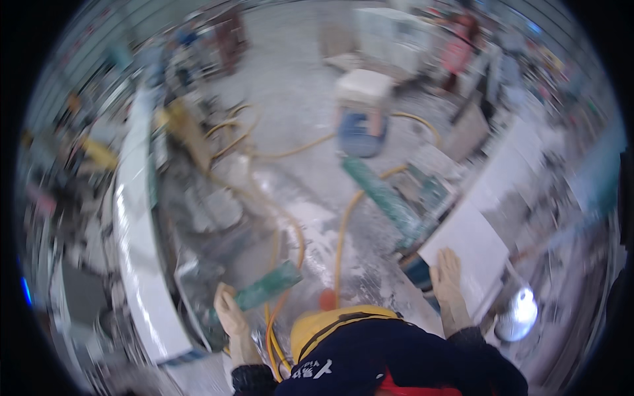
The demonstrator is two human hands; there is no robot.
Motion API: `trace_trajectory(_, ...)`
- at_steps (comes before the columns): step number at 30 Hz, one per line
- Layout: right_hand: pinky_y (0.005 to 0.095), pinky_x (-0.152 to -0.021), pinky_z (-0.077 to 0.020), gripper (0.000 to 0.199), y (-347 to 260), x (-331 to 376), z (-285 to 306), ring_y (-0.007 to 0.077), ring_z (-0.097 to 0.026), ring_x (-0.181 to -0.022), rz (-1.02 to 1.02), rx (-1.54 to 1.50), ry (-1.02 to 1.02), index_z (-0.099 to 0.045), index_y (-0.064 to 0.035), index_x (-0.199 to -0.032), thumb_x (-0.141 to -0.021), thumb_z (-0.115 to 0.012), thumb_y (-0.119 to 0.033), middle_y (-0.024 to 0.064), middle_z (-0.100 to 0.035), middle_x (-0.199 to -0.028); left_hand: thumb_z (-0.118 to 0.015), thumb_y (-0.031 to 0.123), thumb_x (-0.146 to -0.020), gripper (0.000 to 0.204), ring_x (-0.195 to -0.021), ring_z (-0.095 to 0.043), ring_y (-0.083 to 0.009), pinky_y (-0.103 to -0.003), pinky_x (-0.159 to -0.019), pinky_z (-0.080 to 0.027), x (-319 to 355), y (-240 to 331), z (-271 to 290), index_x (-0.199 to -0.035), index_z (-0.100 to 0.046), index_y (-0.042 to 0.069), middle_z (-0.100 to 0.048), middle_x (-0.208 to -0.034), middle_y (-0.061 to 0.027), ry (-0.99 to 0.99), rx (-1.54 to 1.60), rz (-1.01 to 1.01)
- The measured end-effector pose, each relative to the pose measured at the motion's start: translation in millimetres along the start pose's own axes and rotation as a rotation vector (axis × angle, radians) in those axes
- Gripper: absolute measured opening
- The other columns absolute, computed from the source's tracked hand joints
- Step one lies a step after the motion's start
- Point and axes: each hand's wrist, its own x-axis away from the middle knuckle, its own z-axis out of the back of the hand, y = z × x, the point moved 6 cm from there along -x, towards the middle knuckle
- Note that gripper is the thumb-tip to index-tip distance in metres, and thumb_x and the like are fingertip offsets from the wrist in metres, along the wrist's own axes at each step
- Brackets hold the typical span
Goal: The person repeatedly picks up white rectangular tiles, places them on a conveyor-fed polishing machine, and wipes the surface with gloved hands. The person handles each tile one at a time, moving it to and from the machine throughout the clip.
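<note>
Pale gloves cover both my hands. At the lower left, my left hand (pixel 230 310) is closed round a flat green strip (pixel 269 285), which sticks out to the right of the fingers. My right hand (pixel 447 274) lies with fingers stretched out at the near left edge of a white slab (pixel 467 247). That slab is the nearest part of a long white surface running off to the far right. Motion blur softens the fine detail of both hands.
A long white slab (pixel 135 251) edges my left side. Yellow hoses (pixel 340 244) wind over the wet floor in front of me. Ahead stand a blue container with a pale block (pixel 363 89) on it, a long green strip (pixel 383 201) and a person in red (pixel 457 49). A shiny round lamp-like thing (pixel 518 313) is at right.
</note>
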Motion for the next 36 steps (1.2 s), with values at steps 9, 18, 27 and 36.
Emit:
trace_trajectory(9,0.0559,-0.125,-0.0166,0.057,32,-33,-25,0.0442,-0.031,-0.151,-0.007,0.155,-0.100,-0.043,0.0038,-0.153,-0.107,-0.045,-0.029,0.0303,-0.037,-0.159,-0.055,0.028,-0.101,0.057,-0.147,-0.033,-0.0467,-0.051,-0.123,-0.025,61,-97,170,-0.150,-0.046,0.001,-0.041,-0.156,-0.0301,0.445,-0.738,0.568)
trace_trajectory(18,0.0536,-0.126,-0.0183,0.055,44,-20,-10,0.0429,-0.030,-0.152,0.127,0.042,-0.152,-0.041,-0.0002,-0.155,-0.105,-0.052,-0.020,0.0274,-0.036,-0.161,-0.062,0.027,-0.096,0.065,-0.150,-0.029,-0.0430,-0.055,-0.123,-0.025,75,-100,166,-0.154,-0.040,0.006,-0.035,-0.161,-0.0250,0.425,-0.802,0.577)
trace_trajectory(27,0.0509,-0.126,-0.0226,0.051,95,56,24,0.0429,-0.035,-0.149,0.129,0.002,-0.142,-0.049,-0.0021,-0.151,-0.100,-0.056,-0.007,0.0252,-0.041,-0.159,-0.065,0.033,-0.094,0.075,-0.152,-0.029,-0.0365,-0.060,-0.120,-0.027,80,-86,168,-0.159,-0.033,0.012,-0.033,-0.164,-0.0182,0.284,-0.905,0.658)
trace_trajectory(36,0.0497,-0.126,-0.0241,0.052,127,101,53,0.0446,-0.033,-0.150,0.106,0.039,-0.269,-0.045,0.0004,-0.152,-0.101,-0.051,-0.005,0.0263,-0.036,-0.162,-0.068,0.035,-0.092,0.081,-0.151,-0.031,-0.0355,-0.052,-0.120,-0.032,82,-90,173,-0.160,-0.031,0.009,-0.033,-0.163,-0.0215,0.191,-0.981,0.617)
